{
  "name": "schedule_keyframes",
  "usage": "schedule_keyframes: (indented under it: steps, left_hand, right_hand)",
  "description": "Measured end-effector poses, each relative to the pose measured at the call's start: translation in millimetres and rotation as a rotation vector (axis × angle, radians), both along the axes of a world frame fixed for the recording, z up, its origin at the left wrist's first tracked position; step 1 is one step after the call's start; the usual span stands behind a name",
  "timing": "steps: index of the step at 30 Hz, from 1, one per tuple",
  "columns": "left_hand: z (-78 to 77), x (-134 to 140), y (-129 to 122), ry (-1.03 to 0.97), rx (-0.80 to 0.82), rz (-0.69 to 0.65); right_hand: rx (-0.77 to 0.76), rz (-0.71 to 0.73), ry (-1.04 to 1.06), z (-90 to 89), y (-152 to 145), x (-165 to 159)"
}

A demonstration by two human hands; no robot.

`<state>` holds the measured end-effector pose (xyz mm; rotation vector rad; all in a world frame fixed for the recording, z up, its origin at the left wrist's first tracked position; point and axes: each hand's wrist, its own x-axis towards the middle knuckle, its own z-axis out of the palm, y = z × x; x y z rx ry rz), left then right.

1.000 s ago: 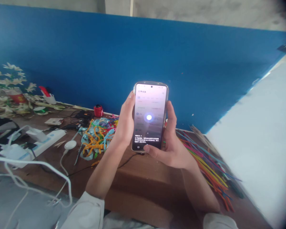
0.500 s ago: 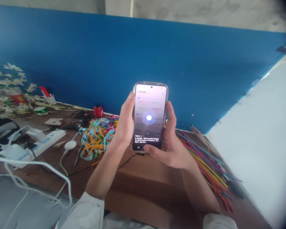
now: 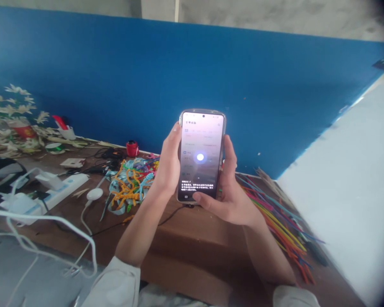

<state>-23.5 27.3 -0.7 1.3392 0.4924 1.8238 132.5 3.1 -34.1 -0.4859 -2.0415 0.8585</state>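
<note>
We are holding a phone upright above the desk, its lit screen showing a white dot; our left hand and right hand are both gripping its sides. A tangle of coloured pipe cleaners is lying behind, under a blue partition.

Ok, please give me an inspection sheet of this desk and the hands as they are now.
Surface: brown wooden desk, bare in front of the person.
Job's things: phone, upright, screen lit, held above the desk.
Clutter: tangled coloured pipe cleaners at left; straight coloured pipe cleaners at right; artificial flowers; red small object.
Hands: left hand grips the phone's left edge; right hand grips the right edge, thumb at the screen's bottom.
Cables: white power strip with plugs; white cables; dark cable under the phone.
Surroundings: blue partition; white surface at right.
</note>
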Motion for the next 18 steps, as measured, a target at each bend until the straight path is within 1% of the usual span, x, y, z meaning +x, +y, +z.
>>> schedule_keyframes:
  steps: [4, 9, 14, 18]
  left_hand:
    - [-0.2, 0.5, 0.5, -0.005, 0.009, -0.009]
    - [-1.2, -0.3, 1.7, 0.012, -0.005, 0.018]
    - [-1.7, -0.8, 2.2, 0.011, 0.018, 0.011]
    - [-1.9, -0.9, 2.5, 0.007, 0.010, 0.006]
  right_hand:
    - [0.016, -0.004, 0.002, -0.3, 0.2, -0.4]
    - [0.017, -0.025, -0.012, -0.8, 0.7, -0.4]
    - [0.068, -0.061, -0.032, -0.6, 1.6, 0.2]
    - [0.005, -0.016, 0.007, -0.5, 0.9, -1.8]
